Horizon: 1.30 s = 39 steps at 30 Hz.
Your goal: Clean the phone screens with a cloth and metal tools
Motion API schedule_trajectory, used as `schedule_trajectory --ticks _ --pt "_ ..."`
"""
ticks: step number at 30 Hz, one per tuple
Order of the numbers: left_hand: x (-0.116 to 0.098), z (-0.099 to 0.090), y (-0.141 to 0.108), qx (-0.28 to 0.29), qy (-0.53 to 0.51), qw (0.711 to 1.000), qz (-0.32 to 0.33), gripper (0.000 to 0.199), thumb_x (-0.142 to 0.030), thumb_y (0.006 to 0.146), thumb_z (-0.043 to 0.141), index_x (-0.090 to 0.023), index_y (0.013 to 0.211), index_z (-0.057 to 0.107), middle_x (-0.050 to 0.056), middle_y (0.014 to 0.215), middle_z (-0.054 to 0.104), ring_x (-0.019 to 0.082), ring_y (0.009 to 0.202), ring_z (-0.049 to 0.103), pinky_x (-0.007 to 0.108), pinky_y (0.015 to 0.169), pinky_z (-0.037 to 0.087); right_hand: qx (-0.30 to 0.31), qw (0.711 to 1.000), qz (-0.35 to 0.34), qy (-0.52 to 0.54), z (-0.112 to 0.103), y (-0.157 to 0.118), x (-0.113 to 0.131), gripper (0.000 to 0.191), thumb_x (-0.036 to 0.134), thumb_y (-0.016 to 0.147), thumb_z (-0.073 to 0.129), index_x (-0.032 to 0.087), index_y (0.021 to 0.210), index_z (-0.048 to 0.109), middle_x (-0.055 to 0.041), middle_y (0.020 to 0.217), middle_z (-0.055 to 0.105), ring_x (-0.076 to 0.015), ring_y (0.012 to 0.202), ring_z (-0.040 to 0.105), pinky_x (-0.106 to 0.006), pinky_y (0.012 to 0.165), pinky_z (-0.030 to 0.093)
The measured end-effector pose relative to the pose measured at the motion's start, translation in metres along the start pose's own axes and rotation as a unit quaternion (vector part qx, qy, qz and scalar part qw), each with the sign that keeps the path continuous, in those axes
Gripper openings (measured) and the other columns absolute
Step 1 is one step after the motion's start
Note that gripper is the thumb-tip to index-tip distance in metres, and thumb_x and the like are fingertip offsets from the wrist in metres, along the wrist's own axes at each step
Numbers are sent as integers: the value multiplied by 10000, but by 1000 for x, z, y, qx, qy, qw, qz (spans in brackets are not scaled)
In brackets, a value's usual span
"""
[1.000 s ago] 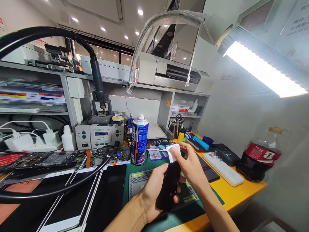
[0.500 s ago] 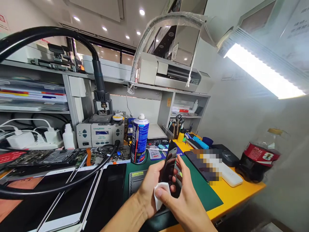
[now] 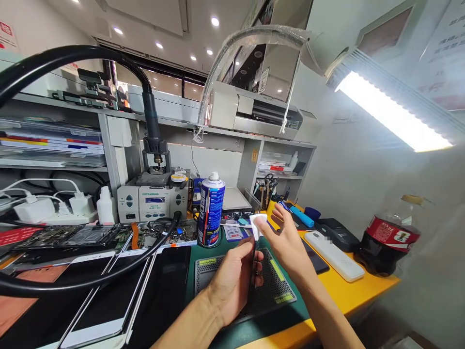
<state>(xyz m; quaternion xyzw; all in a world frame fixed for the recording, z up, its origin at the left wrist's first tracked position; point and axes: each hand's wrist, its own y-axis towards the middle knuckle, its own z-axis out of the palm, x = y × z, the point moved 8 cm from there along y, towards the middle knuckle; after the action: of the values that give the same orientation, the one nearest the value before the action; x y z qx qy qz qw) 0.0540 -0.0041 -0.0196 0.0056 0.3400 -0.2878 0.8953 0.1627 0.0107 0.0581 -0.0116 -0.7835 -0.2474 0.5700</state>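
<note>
A dark phone (image 3: pixel 252 276) stands nearly edge-on to the camera, gripped in my left hand (image 3: pixel 232 281), whose fingers wrap round it from behind. At the phone's upper end, my right hand (image 3: pixel 288 242) presses a small white cloth (image 3: pixel 258 224) under its thumb; its other fingers are partly spread. Below both hands a black perforated mat (image 3: pixel 269 286) with yellow-green labels lies on the green work mat (image 3: pixel 232 334).
A blue spray can (image 3: pixel 211 211) stands just beyond my left hand. Large screens (image 3: pixel 101 295) and a black cable lie left. A white power bank (image 3: pixel 336 257) and a cola bottle (image 3: pixel 390 237) are right. A lit lamp (image 3: pixel 392 111) hangs above.
My right hand has moved up and away with the white cloth, from the phone's lower end to its upper end. The phone has turned more edge-on in my left hand.
</note>
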Motion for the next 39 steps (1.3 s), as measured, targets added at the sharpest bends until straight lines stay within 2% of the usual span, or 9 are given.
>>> schedule_trajectory --ticks 6,13,16,18,20,26,30,34,39 --pt "-3 1 1 -4 12 1000 7 220 -329 877 577 -179 1036 603 -3 749 580 89 593 502 188 503 356 -16 1000 3 -2 1 17 1 741 590 754 676 172 1328 465 -182 1401 492 -316 1313 459 -434 1053 400" --pt "-2 -2 0 -27 8 1000 10 189 -326 880 575 -195 1016 588 -11 746 579 89 585 504 189 506 355 -44 999 18 -25 -4 3 2 504 576 710 725 203 979 521 -103 1058 607 -290 1038 579 -408 901 454" --pt "-3 -3 2 -27 11 999 20 174 -305 863 591 -184 988 602 -17 746 578 85 590 505 187 514 357 -2 1000 24 -15 2 -9 0 402 566 738 711 232 753 487 -10 762 581 -228 780 594 -345 730 472" --pt "-4 -2 3 -23 16 999 32 178 -307 848 614 -178 971 614 -22 738 578 83 587 499 186 510 349 56 998 32 4 11 -20 -2 432 573 781 668 236 641 437 26 603 525 -183 608 554 -299 599 446" --pt "-5 -2 4 -20 19 998 48 161 -307 843 621 -172 932 618 -24 717 577 89 587 502 191 507 348 111 993 39 24 20 -33 -6 467 577 822 622 226 582 430 31 531 498 -155 528 510 -275 535 411" --pt "-8 -1 1 -37 13 997 72 244 -375 826 679 -174 940 600 -40 694 566 68 550 504 183 508 380 193 974 73 94 37 -73 -21 509 571 867 575 199 555 420 64 489 373 -75 440 300 -223 423 223" --pt "-9 2 -3 -41 16 997 70 260 -364 815 704 -187 971 593 -43 687 573 53 521 509 165 482 379 225 951 133 164 45 -89 -36 505 599 861 562 198 577 446 77 429 377 -56 343 297 -200 355 195" --pt "-11 3 -4 -36 24 996 79 277 -340 813 711 -189 1007 583 -40 709 583 49 539 527 157 498 402 220 936 156 228 47 -90 -39 479 545 870 589 191 572 464 75 390 414 -49 301 311 -175 316 195" --pt "-10 1 1 -14 41 995 94 299 -300 827 661 -192 1079 543 -48 629 554 89 495 513 193 461 398 196 927 166 275 44 -70 -29 442 478 853 647 164 566 525 58 386 471 -41 287 342 -145 292 231"
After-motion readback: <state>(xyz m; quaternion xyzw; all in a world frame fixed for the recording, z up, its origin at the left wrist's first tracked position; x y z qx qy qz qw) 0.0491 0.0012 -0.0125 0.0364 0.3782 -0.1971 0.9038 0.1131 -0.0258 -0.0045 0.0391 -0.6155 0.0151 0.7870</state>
